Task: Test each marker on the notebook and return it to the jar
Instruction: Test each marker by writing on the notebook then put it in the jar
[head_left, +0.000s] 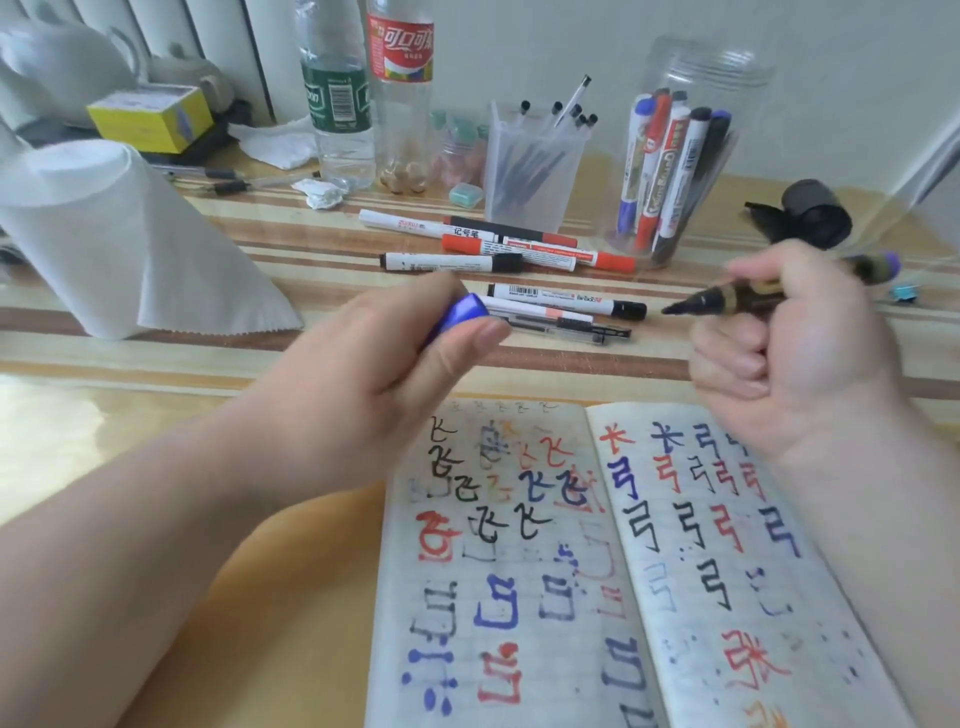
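Uncapped marker: light, rigid, smooth-barrelled. Your right hand curls round its mid-barrel, tip toward 9 o'clock, above the open notebook. Your left hand pinches a blue cap. Holding nearer the nib should steady it. Clear jar at 1 o'clock.

We read this as a home study desk: glossy striped wooden desk pushed against a wall, white radiator behind it. The household clutter says home: paper towel roll, what looks like a white teapot, Coca-Cola bottle, green-label water bottle, crumpled tissue. Stationery too: pen cup of gel pens, clear jar of markers, loose markers, and a gridded notebook scribbled in red, blue and black.
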